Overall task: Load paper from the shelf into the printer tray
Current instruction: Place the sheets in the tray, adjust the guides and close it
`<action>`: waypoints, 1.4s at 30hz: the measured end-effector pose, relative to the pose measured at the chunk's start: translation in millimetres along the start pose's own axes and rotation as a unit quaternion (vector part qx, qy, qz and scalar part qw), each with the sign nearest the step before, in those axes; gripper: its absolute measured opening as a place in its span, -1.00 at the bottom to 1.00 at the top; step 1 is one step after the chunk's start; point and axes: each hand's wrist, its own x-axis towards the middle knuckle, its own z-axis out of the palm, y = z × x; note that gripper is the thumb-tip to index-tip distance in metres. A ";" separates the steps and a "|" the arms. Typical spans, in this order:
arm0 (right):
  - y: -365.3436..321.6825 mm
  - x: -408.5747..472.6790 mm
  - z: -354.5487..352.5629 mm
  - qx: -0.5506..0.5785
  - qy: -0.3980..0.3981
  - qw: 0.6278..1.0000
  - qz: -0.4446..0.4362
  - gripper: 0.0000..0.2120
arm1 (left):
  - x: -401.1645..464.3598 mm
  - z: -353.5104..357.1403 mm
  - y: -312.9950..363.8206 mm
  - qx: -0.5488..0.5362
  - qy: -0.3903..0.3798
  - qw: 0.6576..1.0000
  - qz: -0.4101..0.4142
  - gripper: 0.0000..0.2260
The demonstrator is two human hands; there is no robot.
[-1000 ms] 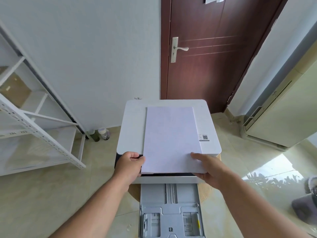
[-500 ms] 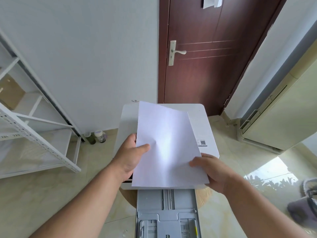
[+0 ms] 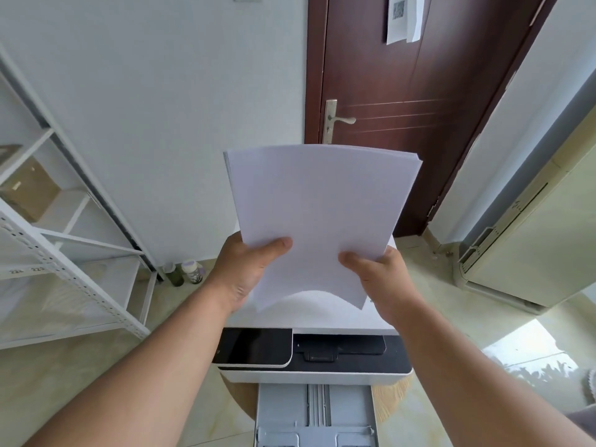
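I hold a stack of white paper point(image 3: 319, 214) upright above the printer point(image 3: 314, 372), its lower edge bowed upward. My left hand point(image 3: 246, 269) grips the stack's lower left side with the thumb on the front. My right hand point(image 3: 379, 279) grips the lower right side the same way. The white printer has a dark front panel and stands on a round wooden stand. Its grey paper tray point(image 3: 314, 417) is pulled out toward me below the printer, with no paper in it.
A white metal shelf point(image 3: 64, 250) stands at the left with a brown box on it. Two small bottles point(image 3: 183, 272) sit on the floor by the wall. A dark brown door point(image 3: 419, 101) is behind the printer, a cream cabinet point(image 3: 532, 250) at the right.
The paper lay flat on the printer's top a second ago. Both hands have lifted it off and tilted it upright in front of me.
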 end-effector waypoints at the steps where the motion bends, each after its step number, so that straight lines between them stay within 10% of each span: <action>1: 2.9 0.0 0.1 -0.011 0.001 1.000 -0.005 -0.74 | 1.4 -1.4 -3.0 0.007 0.005 1.000 0.002 -0.79; 42: 16.7 -12.9 8.4 -0.028 0.039 0.999 0.001 -0.87 | -12.6 2.2 -25.3 0.030 0.029 0.999 0.000 -0.78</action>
